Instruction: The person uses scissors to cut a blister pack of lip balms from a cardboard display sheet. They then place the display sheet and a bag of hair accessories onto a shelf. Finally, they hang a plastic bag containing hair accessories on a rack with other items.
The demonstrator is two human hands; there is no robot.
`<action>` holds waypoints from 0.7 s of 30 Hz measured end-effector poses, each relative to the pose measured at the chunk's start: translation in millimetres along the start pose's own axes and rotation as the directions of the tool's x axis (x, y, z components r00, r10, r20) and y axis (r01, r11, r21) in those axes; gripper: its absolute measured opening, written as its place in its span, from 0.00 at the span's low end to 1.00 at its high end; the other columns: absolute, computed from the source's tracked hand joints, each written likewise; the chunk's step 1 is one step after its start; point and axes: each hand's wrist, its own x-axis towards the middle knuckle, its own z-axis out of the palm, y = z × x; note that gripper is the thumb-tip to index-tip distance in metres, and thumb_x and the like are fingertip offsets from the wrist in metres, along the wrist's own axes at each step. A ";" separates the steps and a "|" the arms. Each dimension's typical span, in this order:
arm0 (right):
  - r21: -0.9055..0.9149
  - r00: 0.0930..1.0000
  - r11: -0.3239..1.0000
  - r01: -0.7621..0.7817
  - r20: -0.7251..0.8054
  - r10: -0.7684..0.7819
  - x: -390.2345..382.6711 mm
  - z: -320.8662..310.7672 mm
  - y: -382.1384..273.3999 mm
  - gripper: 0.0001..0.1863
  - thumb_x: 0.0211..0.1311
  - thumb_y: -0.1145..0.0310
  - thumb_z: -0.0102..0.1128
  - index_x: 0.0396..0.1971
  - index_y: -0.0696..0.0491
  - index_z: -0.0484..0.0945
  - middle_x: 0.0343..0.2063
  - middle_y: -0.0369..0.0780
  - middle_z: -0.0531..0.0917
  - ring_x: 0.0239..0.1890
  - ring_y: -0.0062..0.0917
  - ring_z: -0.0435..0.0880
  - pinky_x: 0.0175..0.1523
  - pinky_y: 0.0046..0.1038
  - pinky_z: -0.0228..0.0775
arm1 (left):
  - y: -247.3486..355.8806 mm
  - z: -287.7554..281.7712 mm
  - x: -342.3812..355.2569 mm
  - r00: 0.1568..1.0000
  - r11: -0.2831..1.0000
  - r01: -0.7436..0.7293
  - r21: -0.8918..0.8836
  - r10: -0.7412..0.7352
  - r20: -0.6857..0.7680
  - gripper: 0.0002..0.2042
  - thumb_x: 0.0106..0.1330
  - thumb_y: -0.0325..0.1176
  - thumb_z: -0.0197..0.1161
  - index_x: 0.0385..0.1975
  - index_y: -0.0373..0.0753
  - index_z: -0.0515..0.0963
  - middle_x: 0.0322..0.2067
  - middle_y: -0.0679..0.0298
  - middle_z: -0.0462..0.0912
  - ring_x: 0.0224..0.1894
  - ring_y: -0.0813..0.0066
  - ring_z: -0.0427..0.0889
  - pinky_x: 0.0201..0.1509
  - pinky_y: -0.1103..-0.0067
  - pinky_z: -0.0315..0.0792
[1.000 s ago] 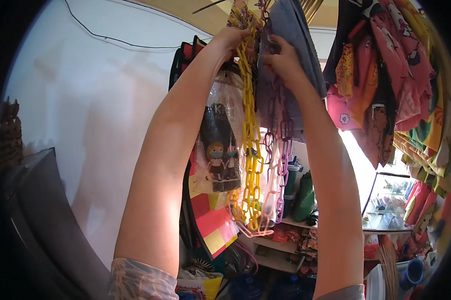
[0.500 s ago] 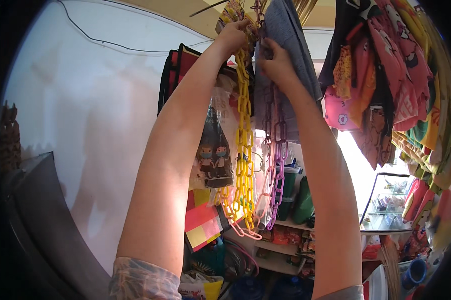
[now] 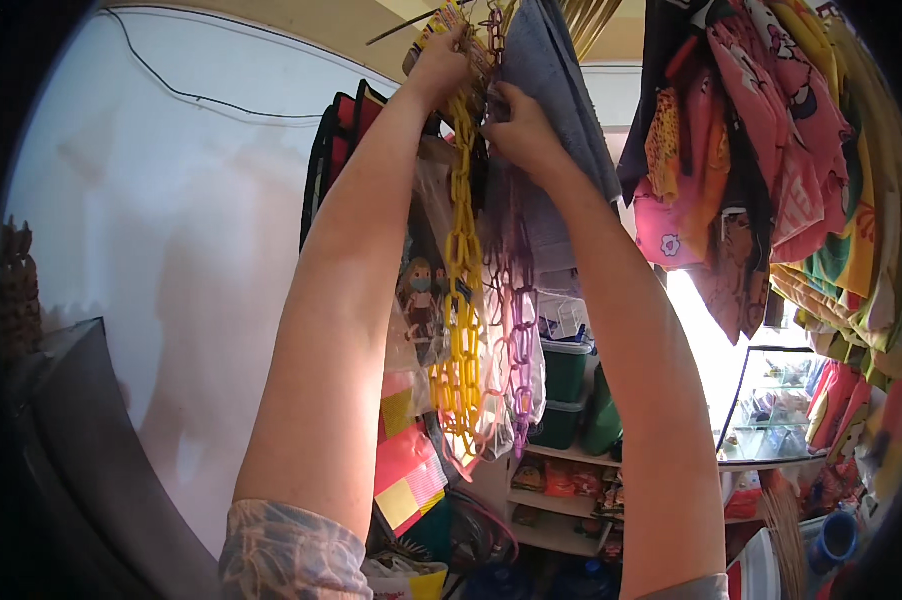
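Both my arms are raised to a hanging bunch of plastic chains. Up high, my left hand (image 3: 439, 68) is closed at the top of the yellow plastic chain (image 3: 462, 210), against a yellow patterned piece. Slightly lower and to the right, my right hand (image 3: 523, 128) has its fingers curled in beside the dark upper links; what lies between its fingertips is hidden. A purple plastic chain (image 3: 521, 345) dangles below it, and a pink one (image 3: 459, 462) loops at the bottom. Behind my right hand hangs a grey-blue cloth (image 3: 561, 110).
A clear bag printed with cartoon figures (image 3: 421, 300) and checkered bags (image 3: 406, 480) hang behind the chains. Colourful clothes (image 3: 751, 150) hang at right, above a glass case (image 3: 771, 410). Green bins (image 3: 561, 375) stand on shelves (image 3: 561, 500). A black curved object (image 3: 81, 440) is at left.
Both hands and the hanging chains appear farther left in the view. The chains have swung and turned a little, and the purple chain hangs closer to the yellow one.
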 end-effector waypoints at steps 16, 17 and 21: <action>0.218 0.992 0.970 -0.109 -0.036 0.119 -21.4 -16.7 -18.0 0.36 0.44 0.80 0.55 0.59 0.54 0.60 0.31 0.40 0.76 0.18 0.22 0.72 0.24 0.23 0.65 | 28.1 -44.3 -12.7 0.812 0.800 0.575 -0.175 -0.531 0.240 0.19 0.51 0.20 0.47 0.46 0.37 0.70 0.37 0.58 0.77 0.38 0.65 0.79 0.40 0.68 0.76; 0.188 0.991 0.975 -0.120 -0.036 0.129 -20.9 -17.8 -16.8 0.36 0.44 0.80 0.55 0.59 0.54 0.60 0.30 0.40 0.76 0.18 0.21 0.72 0.24 0.23 0.65 | 32.1 -40.5 -12.7 0.799 0.777 0.598 -0.198 -0.560 0.217 0.17 0.53 0.21 0.49 0.44 0.37 0.71 0.35 0.58 0.78 0.36 0.65 0.80 0.39 0.67 0.76; 0.187 0.989 0.972 -0.144 -0.018 0.150 -23.1 -18.5 -21.0 0.35 0.44 0.79 0.54 0.59 0.53 0.61 0.26 0.40 0.75 0.18 0.21 0.71 0.23 0.23 0.63 | 8.5 -22.0 -6.0 0.880 0.849 0.470 -0.242 -0.473 0.047 0.12 0.56 0.28 0.52 0.41 0.36 0.72 0.30 0.57 0.79 0.31 0.63 0.81 0.35 0.65 0.76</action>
